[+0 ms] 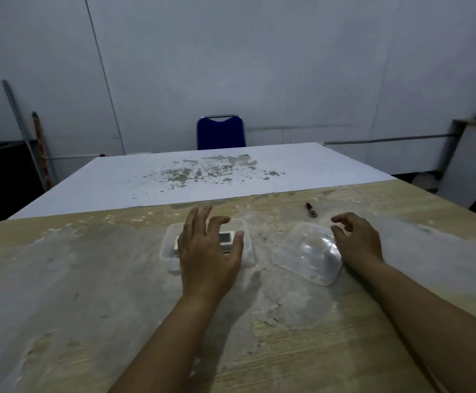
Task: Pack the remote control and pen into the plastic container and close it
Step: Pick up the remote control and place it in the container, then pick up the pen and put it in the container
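Head view: white remote control [225,239] in clear container [247,236], both hands spread.

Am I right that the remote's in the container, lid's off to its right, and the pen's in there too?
Not quite: in the head view the pen lies on the table, beyond the lid. The remote is in the container, lid off to its right.

No readable text, remote control [225,237] display illegible
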